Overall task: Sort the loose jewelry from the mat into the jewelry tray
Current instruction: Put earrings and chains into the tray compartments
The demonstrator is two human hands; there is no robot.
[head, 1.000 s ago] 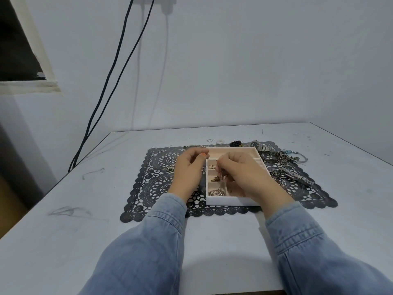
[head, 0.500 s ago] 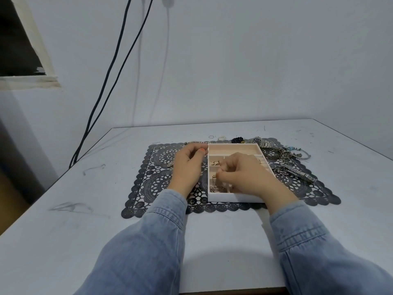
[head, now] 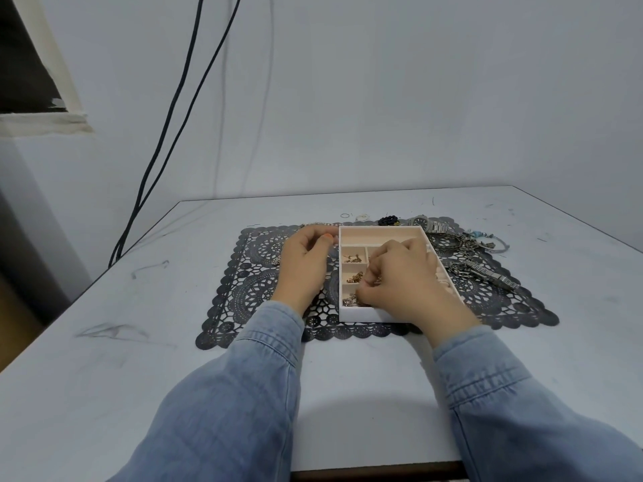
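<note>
A white table [head: 348, 377] carries a black lace mat [head: 250, 293], on which the compartmented jewelry tray [head: 382, 233] stands near the middle. The left hand [head: 306, 262] lies on the mat with curled fingers, its thumb touching the tray's far-left corner, though whether it grips anything cannot be told; the right hand [head: 407, 283] reaches into the tray, fingertips pinching the small pieces [head: 351, 300] in the near-left compartment. Loose jewelry [head: 480, 269] lies on the mat right of the tray.
</note>
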